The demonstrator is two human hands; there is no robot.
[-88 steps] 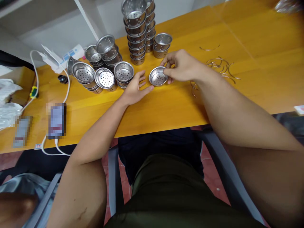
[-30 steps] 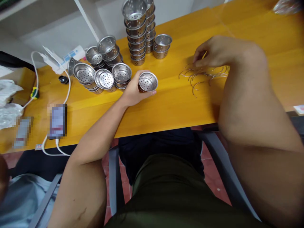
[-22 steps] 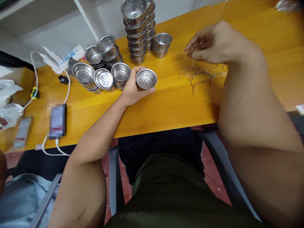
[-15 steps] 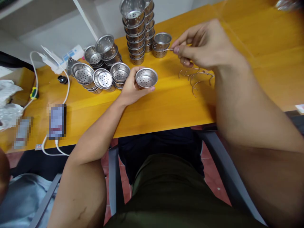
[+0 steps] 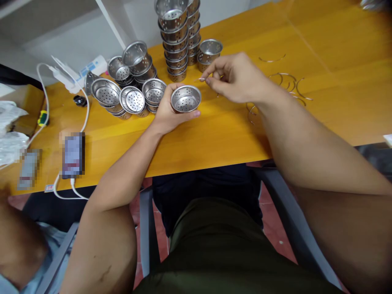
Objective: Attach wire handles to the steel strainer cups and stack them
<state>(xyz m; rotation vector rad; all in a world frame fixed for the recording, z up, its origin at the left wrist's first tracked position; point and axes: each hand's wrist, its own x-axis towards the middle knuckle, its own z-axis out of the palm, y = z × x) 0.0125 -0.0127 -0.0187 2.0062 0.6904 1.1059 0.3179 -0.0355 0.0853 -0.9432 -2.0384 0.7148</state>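
Observation:
My left hand [image 5: 168, 111] is wrapped round a metal cup [image 5: 186, 99] with holes in its base, its open top facing up. To the right of that cup, my right hand [image 5: 234, 79] pinches a thin piece of wire [image 5: 202, 79] between thumb and forefinger. The wire's tip points toward the cup without touching it; most of the wire is hidden by the fingers. Several curved wires [image 5: 283, 74] lie on the table beyond my right forearm. Behind my right hand stands a short stack of perforated cups [image 5: 210, 49].
Tall stacks of perforated cups [image 5: 175, 53] rise at the back. More cups [image 5: 106, 93] crowd left of my left hand. A phone [image 5: 72, 155] on a white cable, another blurred device [image 5: 29, 169] and a power strip [image 5: 94, 67] are at left. Another person's arm [image 5: 21, 245] shows lower left.
My right hand has moved left and slightly down, bringing the wire closer to the cup. My left hand holds its cup almost still. The other person's arm has come further into view.

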